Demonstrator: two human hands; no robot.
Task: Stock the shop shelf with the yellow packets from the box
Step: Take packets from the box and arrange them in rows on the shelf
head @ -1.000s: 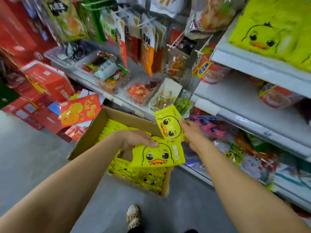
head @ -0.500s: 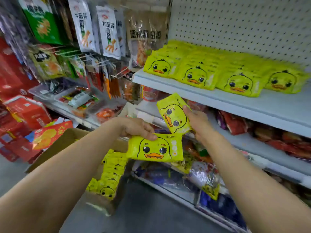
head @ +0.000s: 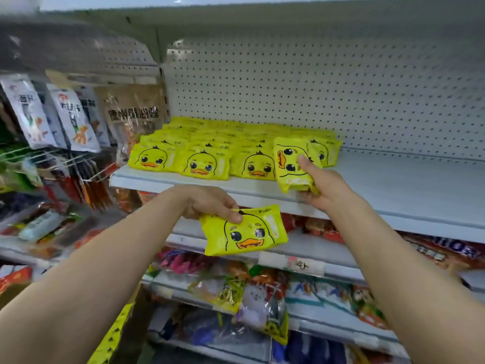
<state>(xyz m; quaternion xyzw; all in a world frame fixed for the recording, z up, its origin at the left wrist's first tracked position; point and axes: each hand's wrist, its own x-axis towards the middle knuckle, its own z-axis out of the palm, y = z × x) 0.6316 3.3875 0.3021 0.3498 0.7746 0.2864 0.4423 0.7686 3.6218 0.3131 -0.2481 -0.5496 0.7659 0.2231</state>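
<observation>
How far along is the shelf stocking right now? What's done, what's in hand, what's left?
Done: several rows of yellow duck packets already lie on the white shelf, filling its left part. In hand: the right hand holds one packet at the shelf's front edge beside the rows; the left hand holds another below it. Left: place both; the shelf's right part is bare. The box is out of view.

Two hands were seen, the left hand (head: 207,203) and the right hand (head: 322,185). One yellow packet (head: 244,229) was held in the left and one turned packet (head: 291,164) in the right. Four front-row packets (head: 199,164) were counted on the shelf (head: 393,179); those farther back could not be counted.
</observation>
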